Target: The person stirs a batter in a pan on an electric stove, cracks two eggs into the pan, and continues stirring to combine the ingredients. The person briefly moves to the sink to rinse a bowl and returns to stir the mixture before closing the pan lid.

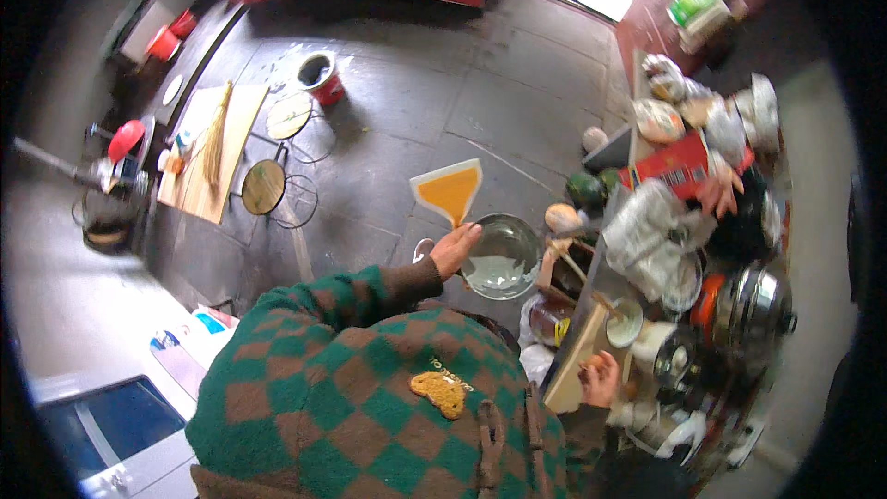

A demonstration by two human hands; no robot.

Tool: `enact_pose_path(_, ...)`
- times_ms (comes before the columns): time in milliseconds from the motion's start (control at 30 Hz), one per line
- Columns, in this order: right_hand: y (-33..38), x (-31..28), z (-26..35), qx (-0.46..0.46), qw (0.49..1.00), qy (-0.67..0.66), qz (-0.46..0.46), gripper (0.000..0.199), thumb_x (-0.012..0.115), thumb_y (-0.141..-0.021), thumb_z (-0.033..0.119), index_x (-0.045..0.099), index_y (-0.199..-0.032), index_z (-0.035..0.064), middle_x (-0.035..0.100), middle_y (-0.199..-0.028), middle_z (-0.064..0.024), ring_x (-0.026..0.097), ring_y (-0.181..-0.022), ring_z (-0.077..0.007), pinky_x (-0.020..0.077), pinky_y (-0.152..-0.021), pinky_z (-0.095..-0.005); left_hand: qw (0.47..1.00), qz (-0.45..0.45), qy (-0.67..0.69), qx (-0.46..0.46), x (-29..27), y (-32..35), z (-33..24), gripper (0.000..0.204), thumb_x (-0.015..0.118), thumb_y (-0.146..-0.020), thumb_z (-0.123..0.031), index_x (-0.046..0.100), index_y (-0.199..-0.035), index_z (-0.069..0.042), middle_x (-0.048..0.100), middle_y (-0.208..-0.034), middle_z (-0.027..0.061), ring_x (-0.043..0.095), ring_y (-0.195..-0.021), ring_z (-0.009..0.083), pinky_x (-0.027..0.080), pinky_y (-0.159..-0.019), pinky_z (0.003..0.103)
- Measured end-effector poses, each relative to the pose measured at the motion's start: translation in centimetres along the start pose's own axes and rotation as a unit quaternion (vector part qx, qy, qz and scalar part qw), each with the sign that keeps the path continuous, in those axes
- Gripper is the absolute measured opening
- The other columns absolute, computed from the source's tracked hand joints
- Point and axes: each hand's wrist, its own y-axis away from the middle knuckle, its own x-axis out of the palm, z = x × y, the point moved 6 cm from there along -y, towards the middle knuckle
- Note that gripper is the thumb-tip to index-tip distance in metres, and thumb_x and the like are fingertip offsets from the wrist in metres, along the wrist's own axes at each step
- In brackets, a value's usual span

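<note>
My left hand point(455, 251) is closed at the left rim of a round metal basin point(508, 236), whose inside looks shiny and pale. By the same fingers a flat, flared orange-yellow tool with a white edge, like a scraper point(449, 188), points away from me; its narrow end meets my fingertips. To the right, my right hand point(602, 381) is curled above a wooden board point(571, 379) on the counter. Something small and orange-brown shows at its fingertips, too blurred to name. Just beyond that hand stands a bowl point(624, 322) of whitish contents with a wooden handle leaning in it.
The right counter carries plastic bags point(651, 231), a red package point(673, 166), an orange rubber glove point(721, 185) and a shiny pot point(750, 310). Dark green squashes point(584, 190) sit beside it. Left on the floor are stools point(263, 188), a bucket point(320, 79) and a board with a whisk broom point(216, 139).
</note>
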Motion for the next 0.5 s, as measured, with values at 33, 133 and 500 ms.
enact_pose_path(33,-3.1,3.4,-1.1,0.011,0.999,0.023,0.035,0.039,0.054,-0.085,0.005,0.041,-0.122,0.0063,0.053,-0.103,-0.0107,0.058,-0.084,-0.02,0.0502,-0.069,-0.031,0.996,-0.035,-0.075,0.026,-2.9,-0.2,0.4,0.055,0.039,-0.093,-0.044,0.048,-0.119,0.004,0.054,-0.115,0.0146,0.048,-0.111,0.0215,0.033,-0.096,0.03)
enact_pose_path(133,-11.6,14.5,-5.4,0.181,0.962,-0.147,0.14,0.029,0.051,-0.086,0.009,0.047,-0.115,0.0056,0.056,-0.095,-0.0098,0.059,-0.083,-0.0213,0.0505,-0.071,-0.0325,0.979,-0.152,-0.101,0.096,-11.6,0.2,2.3,0.047,0.041,-0.094,-0.035,0.047,-0.121,0.003,0.053,-0.117,0.0184,0.048,-0.112,0.0268,0.034,-0.097,0.033)
enact_pose_path(500,-30.4,77.8,6.2,0.157,0.893,-0.112,0.406,0.015,0.054,-0.089,0.017,0.046,-0.095,0.0059,0.052,-0.097,-0.0096,0.056,-0.09,-0.0218,0.0476,-0.078,-0.0363,0.852,-0.479,0.209,0.027,-34.4,9.3,10.2,0.047,0.041,-0.095,-0.036,0.046,-0.121,0.002,0.053,-0.115,0.0086,0.05,-0.104,0.0164,0.038,-0.091,0.029)
